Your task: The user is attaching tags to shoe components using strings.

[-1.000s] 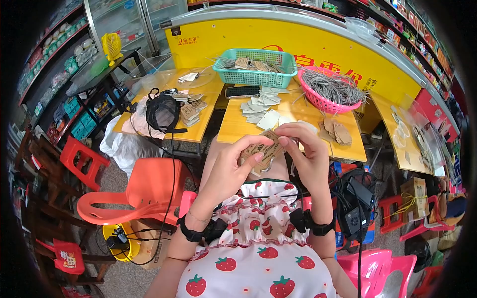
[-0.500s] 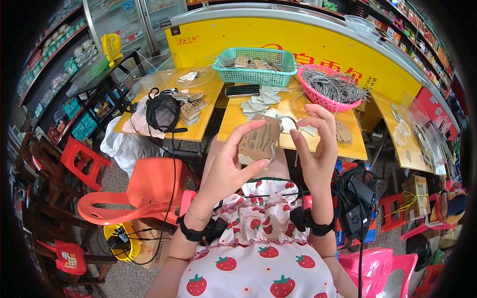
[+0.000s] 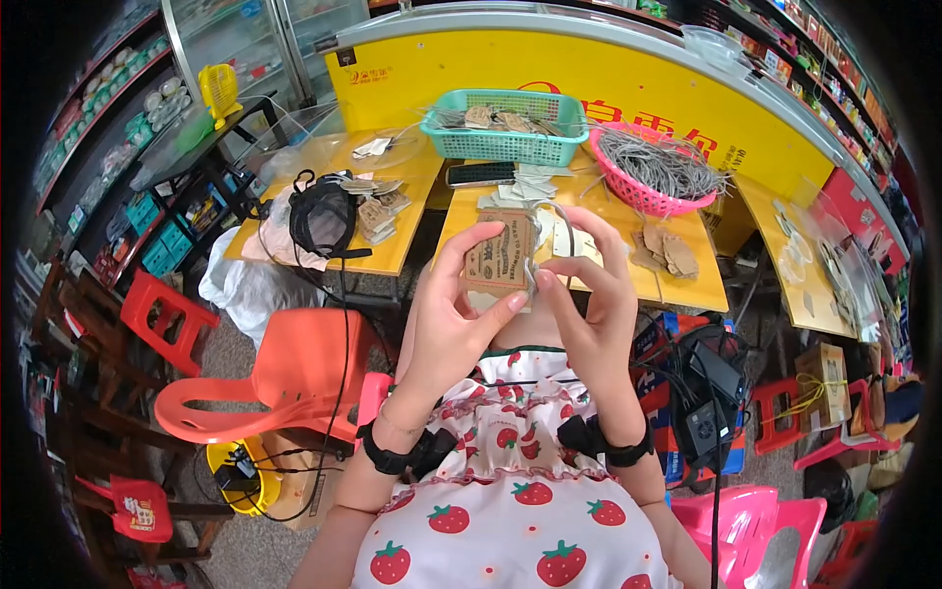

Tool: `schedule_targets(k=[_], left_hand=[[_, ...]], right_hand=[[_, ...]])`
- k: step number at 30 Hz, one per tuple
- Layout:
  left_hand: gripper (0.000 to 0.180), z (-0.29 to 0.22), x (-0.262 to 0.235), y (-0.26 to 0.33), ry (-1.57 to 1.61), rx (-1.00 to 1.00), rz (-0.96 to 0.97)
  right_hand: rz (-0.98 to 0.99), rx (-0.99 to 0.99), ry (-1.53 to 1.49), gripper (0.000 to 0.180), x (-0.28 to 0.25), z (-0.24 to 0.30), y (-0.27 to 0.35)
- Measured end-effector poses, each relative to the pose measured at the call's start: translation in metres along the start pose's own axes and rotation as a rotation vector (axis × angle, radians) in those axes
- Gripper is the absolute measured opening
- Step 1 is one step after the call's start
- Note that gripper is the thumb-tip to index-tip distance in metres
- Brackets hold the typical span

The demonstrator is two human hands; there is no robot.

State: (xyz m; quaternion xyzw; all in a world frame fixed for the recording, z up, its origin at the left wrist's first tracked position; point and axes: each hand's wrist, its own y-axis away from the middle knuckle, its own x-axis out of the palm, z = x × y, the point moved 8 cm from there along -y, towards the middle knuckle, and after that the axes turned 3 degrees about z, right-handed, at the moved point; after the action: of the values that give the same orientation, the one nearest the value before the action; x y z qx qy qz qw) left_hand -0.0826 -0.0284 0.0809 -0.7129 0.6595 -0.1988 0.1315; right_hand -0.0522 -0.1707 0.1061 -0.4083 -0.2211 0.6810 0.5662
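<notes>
My left hand (image 3: 444,324) grips a brown cardboard hang tag (image 3: 497,260) with dark print, thumb at its lower edge and fingers behind its left side. A paler tag or card seems to sit under it. A grey cord (image 3: 572,236) loops from the tag's top right over to my right hand (image 3: 597,312). Thumb and forefinger of that hand pinch the cord against the tag's right edge. Just beyond the hands, a pile of pale tags (image 3: 535,187) lies on the yellow table (image 3: 461,231). Brown tags (image 3: 667,253) lie to the right of my hands.
At the table's back stand a turquoise basket (image 3: 510,148) holding tags and cords and a pink basket (image 3: 653,199) full of grey cords. A phone (image 3: 481,175) lies near them. A black mesh bag (image 3: 324,218) rests on the left table. An orange chair (image 3: 304,368) stands left.
My right hand has moved down and left, closing onto the cord by the tag. The tag has turned more upright, and the cord now arches in a loop.
</notes>
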Motion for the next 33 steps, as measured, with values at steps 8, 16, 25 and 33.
schedule_targets(k=[8,16,25,33], left_hand=[[0.058,-0.007,-0.004,0.003,-0.066,0.159,-0.074],[0.06,0.003,-0.003,0.001,-0.112,0.128,-0.064],[0.058,0.0,0.009,0.003,-0.142,0.103,0.081],[0.054,0.001,0.009,0.002,-0.191,0.106,0.144]], right_hand=[[-0.053,-0.043,0.145,0.012,0.003,0.011,0.0],[-0.099,-0.166,0.292,0.015,0.001,0.023,0.003],[-0.013,0.432,-0.675,0.013,0.009,-0.037,0.008],[-0.102,0.465,-0.787,0.008,0.006,-0.051,0.012]])
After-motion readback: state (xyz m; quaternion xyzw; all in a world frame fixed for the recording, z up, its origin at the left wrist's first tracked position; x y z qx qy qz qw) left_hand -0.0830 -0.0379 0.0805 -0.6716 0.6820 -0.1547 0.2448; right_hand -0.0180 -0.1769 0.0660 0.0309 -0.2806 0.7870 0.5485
